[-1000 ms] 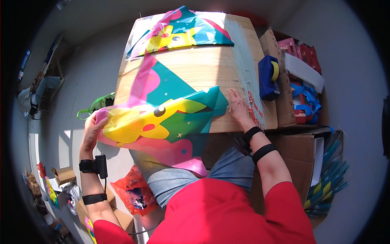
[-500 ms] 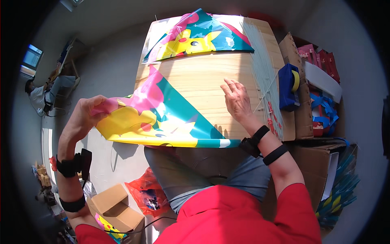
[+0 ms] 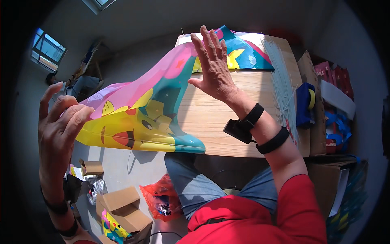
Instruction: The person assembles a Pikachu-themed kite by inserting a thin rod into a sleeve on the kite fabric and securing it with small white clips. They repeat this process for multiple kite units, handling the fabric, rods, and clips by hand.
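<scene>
A thin, glossy plastic sheet (image 3: 134, 118), printed with a yellow cartoon face, pink and teal, hangs in a curve across the left side of the table (image 3: 227, 126). My left hand (image 3: 61, 126) is raised at the sheet's left end, thumb and fingers pinching its edge. Fingers spread, my right hand (image 3: 217, 75) is held up by the sheet's far pink corner. Whether the palm touches that corner is hard to tell. Behind it, a second sheet of the same print (image 3: 243, 53) lies at the table's far edge, partly covered by my right hand.
Thin pale rods (image 3: 280, 81) lie along the table's right side. Beyond them are a blue tape dispenser (image 3: 304, 105) and a cardboard box (image 3: 306, 65) of packets. On the floor sit a red plastic bag (image 3: 160, 199) and an open carton (image 3: 122, 203). Another person sits far left.
My left hand has lifted the sheet's left end up and leftward, off the lap side. The right hand has swung up and away to the sheet's far corner, fingers spreading. The view has shifted left.
</scene>
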Available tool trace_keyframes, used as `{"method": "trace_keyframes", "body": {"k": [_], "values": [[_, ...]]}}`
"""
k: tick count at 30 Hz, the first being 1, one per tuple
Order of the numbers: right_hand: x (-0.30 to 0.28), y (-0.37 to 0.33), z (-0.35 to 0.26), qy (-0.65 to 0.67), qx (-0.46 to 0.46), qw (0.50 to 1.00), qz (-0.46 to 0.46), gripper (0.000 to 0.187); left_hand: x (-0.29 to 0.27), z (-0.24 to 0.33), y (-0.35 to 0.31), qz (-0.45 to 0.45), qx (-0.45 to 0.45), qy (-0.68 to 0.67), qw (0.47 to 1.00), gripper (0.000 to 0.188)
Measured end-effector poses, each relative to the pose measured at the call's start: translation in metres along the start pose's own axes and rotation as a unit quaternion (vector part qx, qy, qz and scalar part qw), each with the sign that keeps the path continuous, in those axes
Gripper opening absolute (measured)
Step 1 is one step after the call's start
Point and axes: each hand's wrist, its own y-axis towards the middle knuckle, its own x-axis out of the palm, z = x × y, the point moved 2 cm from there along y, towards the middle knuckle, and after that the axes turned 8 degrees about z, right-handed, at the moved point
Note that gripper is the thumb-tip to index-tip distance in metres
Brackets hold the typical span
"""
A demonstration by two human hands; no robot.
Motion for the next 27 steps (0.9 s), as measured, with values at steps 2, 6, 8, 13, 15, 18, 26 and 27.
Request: {"method": "trace_keyframes", "body": {"k": [2, 6, 8, 13, 15, 18, 26, 27], "values": [[-0.004, 0.026, 0.001, -0.009, -0.038, 0.999, -0.031, 0.118, -0.001, -0.006, -0.004, 0.003, -0.003, 0.009, 1.0, 0.042], [-0.008, 0.034, 0.015, -0.067, 0.045, 0.961, -0.264, 0.059, -0.004, -0.026, -0.015, 0.005, -0.009, 0.044, 0.999, 0.042], [-0.021, 0.019, 0.02, -0.056, 0.053, 0.945, -0.319, 0.029, -0.001, -0.044, -0.021, -0.004, -0.041, 0.054, 0.998, 0.041], [-0.069, -0.076, 0.0, 0.329, 0.334, 0.822, -0.325, 0.025, 0.063, -0.09, 0.013, 0.033, -0.057, 0.129, 0.989, 0.041], [-0.087, -0.114, -0.004, 0.327, 0.394, 0.798, -0.317, 0.028, 0.113, -0.082, 0.056, 0.051, -0.037, 0.118, 0.991, 0.041], [-0.104, -0.171, 0.003, 0.323, 0.501, 0.759, -0.262, 0.022, 0.191, -0.023, 0.132, 0.065, 0.051, 0.267, 0.96, 0.011], [-0.143, -0.259, 0.057, 0.058, 0.577, 0.788, -0.205, 0.027, 0.311, 0.107, 0.24, 0.113, -0.029, 0.111, 0.987, 0.06], [-0.147, -0.264, 0.062, 0.032, 0.58, 0.79, -0.196, 0.028, 0.318, 0.116, 0.238, 0.095, -0.041, 0.084, 0.991, 0.065]]}}
